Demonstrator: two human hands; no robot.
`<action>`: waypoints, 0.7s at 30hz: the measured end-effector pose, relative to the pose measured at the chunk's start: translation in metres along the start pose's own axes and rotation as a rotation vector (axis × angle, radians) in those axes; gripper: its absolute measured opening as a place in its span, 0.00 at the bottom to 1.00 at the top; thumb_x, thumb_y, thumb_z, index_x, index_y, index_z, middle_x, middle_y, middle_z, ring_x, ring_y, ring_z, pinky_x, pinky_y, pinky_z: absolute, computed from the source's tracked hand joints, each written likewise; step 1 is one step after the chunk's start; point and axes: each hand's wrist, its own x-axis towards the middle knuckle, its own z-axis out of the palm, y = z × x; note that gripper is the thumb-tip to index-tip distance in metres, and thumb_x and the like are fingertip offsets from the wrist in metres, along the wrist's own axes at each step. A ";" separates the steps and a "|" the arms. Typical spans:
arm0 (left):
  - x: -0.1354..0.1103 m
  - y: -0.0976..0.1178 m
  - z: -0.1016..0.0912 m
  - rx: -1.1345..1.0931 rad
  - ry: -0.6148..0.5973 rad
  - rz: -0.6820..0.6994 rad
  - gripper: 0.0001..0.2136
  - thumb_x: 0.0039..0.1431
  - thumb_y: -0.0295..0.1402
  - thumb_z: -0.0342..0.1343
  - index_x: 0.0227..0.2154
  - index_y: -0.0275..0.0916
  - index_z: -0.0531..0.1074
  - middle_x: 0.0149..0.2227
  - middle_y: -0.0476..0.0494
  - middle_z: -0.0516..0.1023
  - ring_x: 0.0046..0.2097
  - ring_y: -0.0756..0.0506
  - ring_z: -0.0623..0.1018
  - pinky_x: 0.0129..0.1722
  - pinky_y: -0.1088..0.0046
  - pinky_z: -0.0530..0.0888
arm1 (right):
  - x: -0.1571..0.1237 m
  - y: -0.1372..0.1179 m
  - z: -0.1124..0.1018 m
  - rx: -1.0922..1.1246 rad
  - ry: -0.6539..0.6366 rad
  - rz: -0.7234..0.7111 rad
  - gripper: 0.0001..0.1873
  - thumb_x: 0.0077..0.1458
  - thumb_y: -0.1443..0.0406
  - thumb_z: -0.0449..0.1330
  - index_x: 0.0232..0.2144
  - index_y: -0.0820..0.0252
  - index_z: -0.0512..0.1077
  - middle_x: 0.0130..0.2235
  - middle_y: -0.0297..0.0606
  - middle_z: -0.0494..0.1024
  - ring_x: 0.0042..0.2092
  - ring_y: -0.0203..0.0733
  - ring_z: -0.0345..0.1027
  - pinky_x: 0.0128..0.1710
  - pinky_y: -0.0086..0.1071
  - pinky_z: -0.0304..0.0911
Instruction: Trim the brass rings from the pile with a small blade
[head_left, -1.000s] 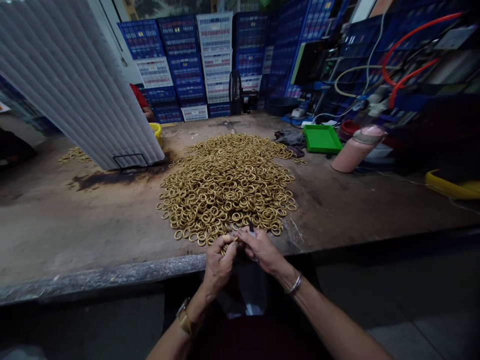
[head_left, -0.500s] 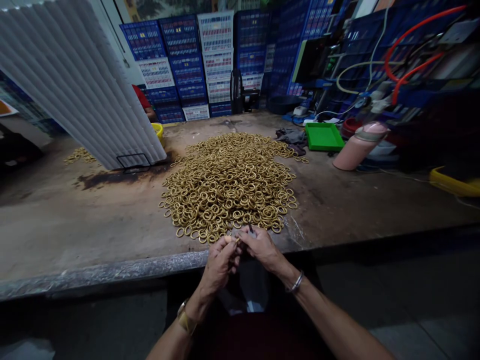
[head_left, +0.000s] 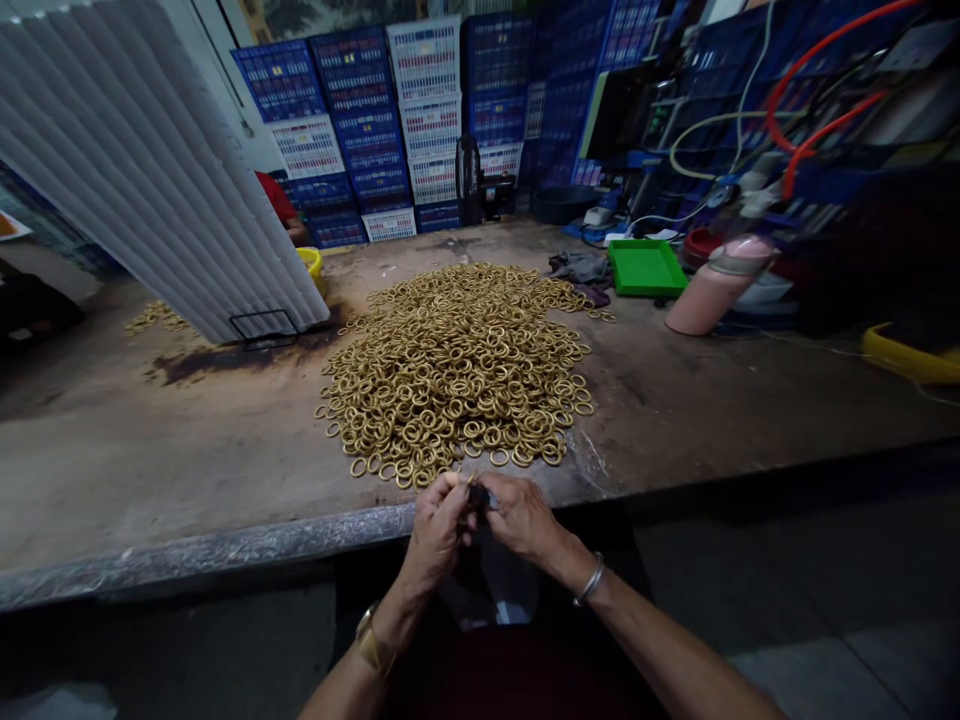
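A wide heap of brass-coloured rings (head_left: 457, 370) lies on the worktable (head_left: 225, 440), its near side reaching almost to the front edge. Just before that edge my left hand (head_left: 436, 522) pinches a single ring (head_left: 472, 479), partly covered by the fingers. Close against it, my right hand (head_left: 525, 515) is closed on a small dark object (head_left: 482, 496), which touches or nearly touches the ring. Its kind is too hidden to make out. Both hands hang at table height over my lap.
A tall white corrugated panel (head_left: 165, 170) leans in a black wire stand (head_left: 262, 328) at left. Behind it are a yellow basket (head_left: 312, 262) and a person's red sleeve (head_left: 276, 198). Right: a green tray (head_left: 646, 268), a pink bottle (head_left: 712, 290). Stacked crates (head_left: 367, 140) line the back.
My right hand has turned, bringing the dark object from pointing upward down against the ring between my hands. My left hand stays nearly in place. The view has shifted slightly.
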 end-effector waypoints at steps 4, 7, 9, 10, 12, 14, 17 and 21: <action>0.001 -0.004 -0.002 0.078 0.029 0.031 0.14 0.51 0.45 0.51 0.27 0.37 0.63 0.17 0.55 0.62 0.17 0.56 0.61 0.16 0.83 0.58 | 0.001 -0.005 -0.001 -0.100 -0.038 0.040 0.10 0.43 0.73 0.49 0.28 0.60 0.67 0.28 0.36 0.73 0.31 0.37 0.65 0.29 0.27 0.51; 0.002 -0.004 -0.003 0.075 0.034 0.023 0.14 0.50 0.45 0.51 0.25 0.37 0.63 0.16 0.56 0.62 0.17 0.56 0.60 0.16 0.83 0.58 | 0.002 -0.011 -0.003 -0.193 -0.073 0.115 0.09 0.45 0.72 0.50 0.30 0.60 0.67 0.30 0.37 0.74 0.32 0.38 0.66 0.28 0.27 0.50; 0.000 0.000 -0.003 0.026 0.037 -0.005 0.14 0.49 0.45 0.52 0.24 0.37 0.62 0.17 0.56 0.63 0.17 0.56 0.61 0.16 0.83 0.57 | 0.004 -0.013 -0.004 -0.236 -0.096 0.144 0.11 0.45 0.72 0.50 0.32 0.59 0.67 0.31 0.38 0.74 0.33 0.38 0.67 0.28 0.28 0.49; -0.003 0.002 -0.003 -0.006 0.033 -0.025 0.14 0.49 0.45 0.53 0.24 0.37 0.62 0.18 0.55 0.64 0.17 0.57 0.61 0.16 0.84 0.56 | 0.006 -0.012 -0.003 -0.249 -0.096 0.159 0.11 0.46 0.71 0.50 0.34 0.59 0.67 0.32 0.38 0.75 0.33 0.39 0.67 0.28 0.28 0.49; -0.011 0.005 -0.003 -0.064 -0.005 -0.077 0.13 0.49 0.43 0.54 0.25 0.37 0.63 0.21 0.54 0.66 0.18 0.57 0.62 0.15 0.84 0.55 | 0.011 -0.007 -0.003 -0.268 -0.064 0.206 0.13 0.47 0.71 0.50 0.36 0.58 0.67 0.33 0.38 0.75 0.33 0.39 0.67 0.29 0.28 0.49; -0.022 0.000 -0.003 -0.073 -0.091 -0.148 0.13 0.49 0.42 0.54 0.26 0.37 0.64 0.23 0.52 0.68 0.18 0.57 0.63 0.14 0.84 0.54 | 0.018 0.001 -0.005 -0.286 -0.013 0.266 0.12 0.48 0.70 0.50 0.37 0.58 0.67 0.33 0.38 0.75 0.34 0.39 0.68 0.29 0.28 0.50; -0.033 -0.026 -0.008 0.019 -0.202 -0.255 0.13 0.48 0.43 0.54 0.24 0.36 0.66 0.21 0.51 0.69 0.15 0.57 0.61 0.13 0.83 0.55 | 0.030 0.009 -0.009 -0.295 0.064 0.274 0.10 0.49 0.70 0.50 0.36 0.59 0.67 0.34 0.39 0.75 0.36 0.39 0.68 0.31 0.28 0.50; -0.027 -0.083 -0.021 0.160 -0.123 -0.349 0.14 0.44 0.42 0.56 0.18 0.36 0.65 0.13 0.53 0.63 0.13 0.56 0.59 0.11 0.82 0.53 | 0.045 0.002 -0.016 -0.306 0.153 0.228 0.11 0.51 0.66 0.51 0.39 0.57 0.66 0.37 0.38 0.75 0.37 0.39 0.68 0.32 0.28 0.50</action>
